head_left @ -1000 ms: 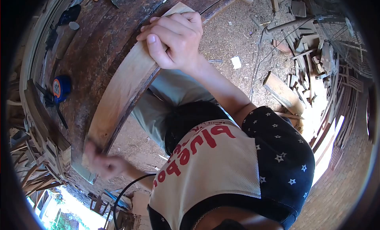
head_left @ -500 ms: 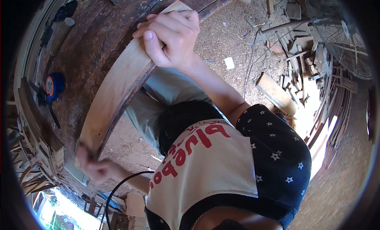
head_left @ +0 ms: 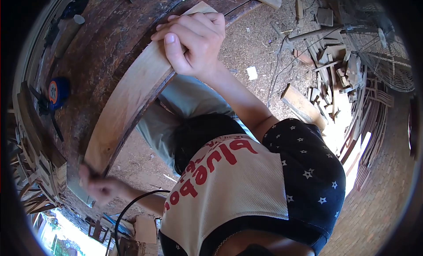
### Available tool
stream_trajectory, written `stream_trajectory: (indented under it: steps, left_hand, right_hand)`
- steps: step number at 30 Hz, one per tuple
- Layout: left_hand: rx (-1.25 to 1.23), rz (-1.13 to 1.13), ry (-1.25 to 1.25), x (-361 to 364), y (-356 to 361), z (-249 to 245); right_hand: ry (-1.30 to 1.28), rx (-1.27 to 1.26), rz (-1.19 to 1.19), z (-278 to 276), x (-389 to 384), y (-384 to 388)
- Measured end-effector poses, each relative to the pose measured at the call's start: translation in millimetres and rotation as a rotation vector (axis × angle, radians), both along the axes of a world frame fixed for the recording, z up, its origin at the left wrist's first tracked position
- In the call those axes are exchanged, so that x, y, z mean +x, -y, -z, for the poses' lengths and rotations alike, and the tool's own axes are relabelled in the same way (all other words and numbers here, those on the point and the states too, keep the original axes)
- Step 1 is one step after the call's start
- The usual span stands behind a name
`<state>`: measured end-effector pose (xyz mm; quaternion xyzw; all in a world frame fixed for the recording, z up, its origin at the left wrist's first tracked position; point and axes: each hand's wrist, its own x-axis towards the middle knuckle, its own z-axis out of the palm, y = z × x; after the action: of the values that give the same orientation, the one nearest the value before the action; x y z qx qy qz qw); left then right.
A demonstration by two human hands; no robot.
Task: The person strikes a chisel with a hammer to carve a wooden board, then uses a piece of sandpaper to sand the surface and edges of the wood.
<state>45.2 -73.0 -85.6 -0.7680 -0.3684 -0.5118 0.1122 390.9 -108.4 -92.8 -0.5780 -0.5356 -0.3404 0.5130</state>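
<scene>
A long pale wooden board (head_left: 125, 106), curved in this view, lies along the near edge of the dark workbench (head_left: 94, 84). My right hand (head_left: 196, 42) is closed over its upper part, fingers folded across the top and thumb along the near side. My left hand (head_left: 99, 185) is at the lower end of the board, blurred by motion. A dark smear shows between its fingers and the wood; I cannot make out what it is.
A blue tape measure (head_left: 58, 93) and a wooden-handled tool (head_left: 70, 36) lie on the bench. Wood offcuts (head_left: 335, 80) are heaped on the floor near a wire-cage fan (head_left: 390, 58). A thick wooden piece (head_left: 304, 106) lies before them. A black cable (head_left: 121, 216) curves near my left arm.
My left hand has shifted slightly left and down at the board's lower end, still blurred. My right hand keeps its hold on the board. The whole view has moved a little.
</scene>
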Motion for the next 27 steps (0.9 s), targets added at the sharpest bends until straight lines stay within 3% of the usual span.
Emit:
stream_trajectory:
  steps: [3, 7, 9, 12, 15, 19, 20, 23, 24, 26, 27]
  left_hand:
    - [0.06, -0.165, 0.138, -39.7, -7.7, 6.3]
    - [0.16, -0.222, -0.019, 48.4, -1.4, 4.4]
    - [0.254, -0.01, -0.098, 92.9, 6.2, -2.3]
    - [0.293, 0.077, -0.146, 66.9, -0.5, 0.0]
    - [0.134, -0.132, -0.032, -13.6, -6.4, 1.8]
    - [0.06, -0.2, 0.183, -12.0, -9.7, -0.5]
    - [0.072, -0.225, 0.092, 2.4, -4.6, 3.8]
    - [0.2, 0.083, -0.02, 81.0, 6.3, 5.4]
    - [0.135, 0.033, -0.082, 93.0, 19.9, -0.6]
    - [0.075, -0.02, -0.138, 84.9, 17.6, 2.7]
    - [0.14, 0.07, -0.07, 51.3, 0.0, 15.5]
  right_hand:
    - [-0.01, -0.016, -0.002, -0.2, -0.7, 1.2]
    - [0.006, 0.009, 0.0, -0.6, 0.0, 0.1]
    - [-0.016, -0.008, -0.012, -0.9, 0.3, 1.1]
    - [-0.012, 0.006, -0.002, -0.9, -0.2, 0.8]
    - [-0.007, 0.022, 0.001, 1.4, -0.1, -1.1]
    - [-0.014, -0.012, -0.008, -0.3, -1.0, 1.3]
    - [-0.019, 0.0, -0.011, -0.1, -0.8, 0.3]
    - [-0.014, 0.001, -0.009, -1.6, 0.1, 0.4]
    - [-0.013, -0.009, -0.007, -2.0, 0.0, 0.9]
    - [-0.013, -0.007, -0.011, -2.9, -1.2, 1.0]
    - [-0.022, -0.006, -0.01, -3.1, -1.4, 1.0]
